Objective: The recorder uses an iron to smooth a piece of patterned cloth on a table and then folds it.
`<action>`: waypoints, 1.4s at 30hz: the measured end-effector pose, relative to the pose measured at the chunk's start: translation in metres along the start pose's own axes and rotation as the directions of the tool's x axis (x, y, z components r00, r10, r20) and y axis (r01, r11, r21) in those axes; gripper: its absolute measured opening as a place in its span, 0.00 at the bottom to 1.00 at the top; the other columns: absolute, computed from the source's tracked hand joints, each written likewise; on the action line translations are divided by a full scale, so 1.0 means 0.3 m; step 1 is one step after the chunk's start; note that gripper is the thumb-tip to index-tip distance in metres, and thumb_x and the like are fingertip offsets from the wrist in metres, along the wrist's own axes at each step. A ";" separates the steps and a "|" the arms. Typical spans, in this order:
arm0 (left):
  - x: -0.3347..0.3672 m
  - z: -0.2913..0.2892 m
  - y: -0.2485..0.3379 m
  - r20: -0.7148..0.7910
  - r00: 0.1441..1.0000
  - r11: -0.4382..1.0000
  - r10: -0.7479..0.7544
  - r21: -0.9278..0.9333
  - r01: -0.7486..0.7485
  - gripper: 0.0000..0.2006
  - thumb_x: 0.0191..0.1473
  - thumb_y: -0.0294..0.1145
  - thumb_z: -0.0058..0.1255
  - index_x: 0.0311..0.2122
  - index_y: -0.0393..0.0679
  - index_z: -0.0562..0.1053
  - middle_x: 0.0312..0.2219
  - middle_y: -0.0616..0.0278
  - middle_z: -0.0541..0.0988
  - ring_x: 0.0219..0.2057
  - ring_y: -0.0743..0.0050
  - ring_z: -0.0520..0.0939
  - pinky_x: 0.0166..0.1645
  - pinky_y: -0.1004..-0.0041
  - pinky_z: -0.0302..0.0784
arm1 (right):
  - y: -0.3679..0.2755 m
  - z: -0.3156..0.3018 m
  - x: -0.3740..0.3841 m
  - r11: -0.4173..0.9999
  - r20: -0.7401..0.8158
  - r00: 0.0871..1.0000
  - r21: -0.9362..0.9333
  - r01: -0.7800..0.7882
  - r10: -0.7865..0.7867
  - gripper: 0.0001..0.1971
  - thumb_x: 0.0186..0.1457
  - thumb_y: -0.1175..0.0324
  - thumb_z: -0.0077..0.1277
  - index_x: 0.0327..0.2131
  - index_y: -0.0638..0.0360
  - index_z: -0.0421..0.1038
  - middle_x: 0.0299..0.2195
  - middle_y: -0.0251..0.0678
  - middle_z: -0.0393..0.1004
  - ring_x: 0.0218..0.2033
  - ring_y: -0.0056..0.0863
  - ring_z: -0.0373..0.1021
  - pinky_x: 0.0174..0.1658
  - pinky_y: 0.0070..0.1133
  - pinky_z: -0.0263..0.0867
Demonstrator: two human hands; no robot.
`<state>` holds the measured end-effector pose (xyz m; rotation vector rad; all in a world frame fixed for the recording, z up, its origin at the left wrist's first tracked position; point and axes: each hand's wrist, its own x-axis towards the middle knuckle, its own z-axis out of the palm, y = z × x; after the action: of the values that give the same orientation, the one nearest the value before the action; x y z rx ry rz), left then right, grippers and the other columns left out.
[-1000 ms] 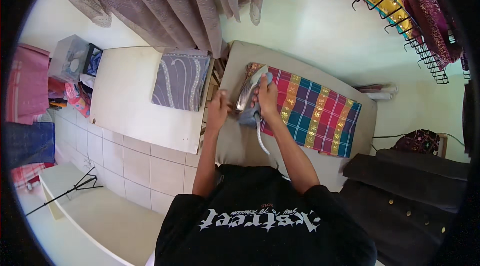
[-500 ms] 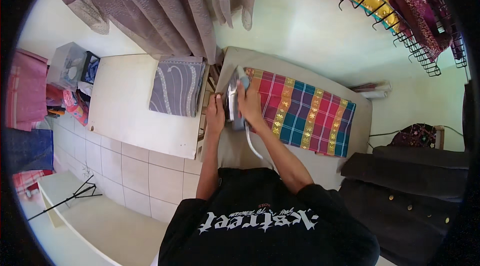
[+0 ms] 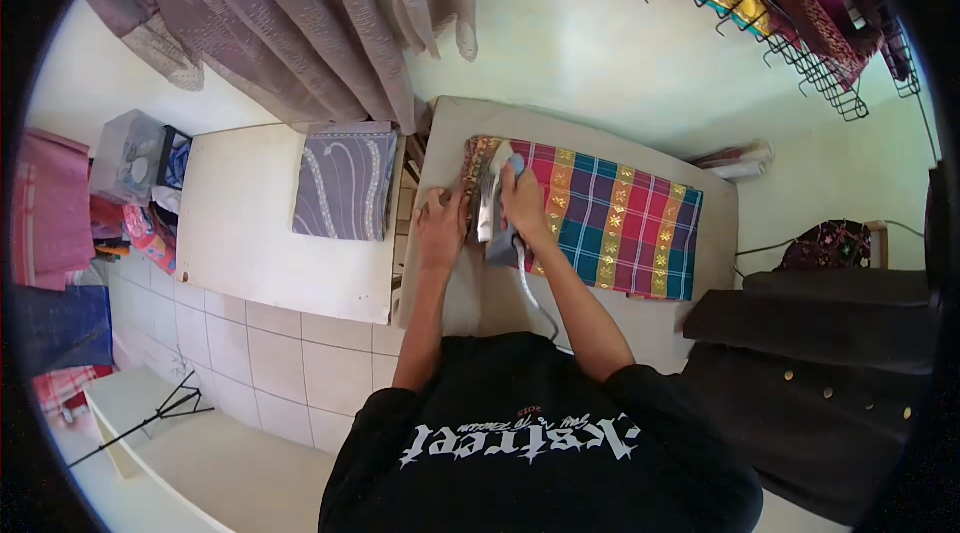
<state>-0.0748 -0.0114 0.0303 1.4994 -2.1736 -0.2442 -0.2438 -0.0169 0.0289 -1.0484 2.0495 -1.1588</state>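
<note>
My right hand is wrapped round the handle of a steam iron, which is tilted on the left end of a folded plaid cloth. The cloth is red, teal and purple with gold motifs, and its left end has a brown patterned border. A pale cord runs from the back of the iron toward my body. My left hand rests beside the iron at that border, its fingers apart and bent at the tips on the cloth's edge.
The cloth lies on a beige padded board. To its left, a white table bears a folded grey-purple cloth. Curtains hang behind. A black wire rack with fabrics is at upper right; dark garments are at right.
The iron in my right hand has shifted right over the cloth, baring more of its brown border. My left hand has moved slightly, from a closer grouping of fingers to fingers apart.
</note>
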 end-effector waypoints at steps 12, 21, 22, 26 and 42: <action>0.007 -0.029 -0.003 -0.005 0.998 0.997 0.058 0.048 -0.058 0.17 0.62 0.41 0.45 0.56 0.64 0.71 0.40 0.59 0.72 0.39 0.60 0.78 0.45 0.62 0.69 | 0.078 -0.457 -0.071 0.897 -0.156 0.987 -0.429 -0.110 0.047 0.27 0.63 0.49 0.43 0.40 0.73 0.64 0.21 0.63 0.72 0.21 0.57 0.73 0.24 0.42 0.69; 0.005 -0.046 0.037 0.029 0.999 0.996 0.029 0.080 -0.031 0.15 0.59 0.41 0.48 0.52 0.66 0.74 0.38 0.64 0.72 0.37 0.66 0.79 0.43 0.64 0.70 | 0.342 -0.698 -0.211 0.923 -0.327 0.943 -0.343 -0.176 0.059 0.23 0.64 0.49 0.42 0.39 0.65 0.67 0.16 0.41 0.70 0.09 0.29 0.66 0.11 0.26 0.60; 0.005 -0.032 0.021 -0.019 0.998 0.996 0.052 0.069 -0.050 0.15 0.60 0.41 0.47 0.52 0.62 0.73 0.38 0.64 0.73 0.37 0.65 0.79 0.44 0.64 0.70 | 0.301 -0.727 -0.197 0.954 -0.218 0.951 -0.155 -0.257 0.221 0.25 0.62 0.47 0.44 0.41 0.65 0.67 0.20 0.44 0.72 0.13 0.33 0.70 0.16 0.29 0.64; -0.002 0.009 -0.013 -0.045 0.998 0.998 0.050 0.029 -0.048 0.15 0.60 0.42 0.47 0.52 0.56 0.73 0.38 0.62 0.74 0.38 0.62 0.79 0.44 0.62 0.70 | 0.093 -0.922 -0.251 0.831 -0.049 0.890 0.384 -0.402 0.453 0.21 0.60 0.48 0.50 0.33 0.59 0.66 0.16 0.28 0.63 0.12 0.19 0.62 0.14 0.22 0.60; 0.139 -0.056 0.101 0.227 0.967 0.984 -0.120 -0.100 0.146 0.29 0.46 0.49 0.64 0.46 0.41 0.67 0.35 0.43 0.78 0.38 0.40 0.80 0.40 0.52 0.75 | 0.835 -1.543 -0.162 0.844 -0.324 0.901 -0.357 -0.400 0.289 0.20 0.52 0.66 0.55 0.47 0.61 0.65 0.31 0.41 0.72 0.20 0.30 0.69 0.21 0.30 0.65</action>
<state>-0.1037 -0.0360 0.0692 1.6191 -2.1839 -0.5988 -0.6599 0.3091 0.0320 -0.6754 2.6426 -0.7109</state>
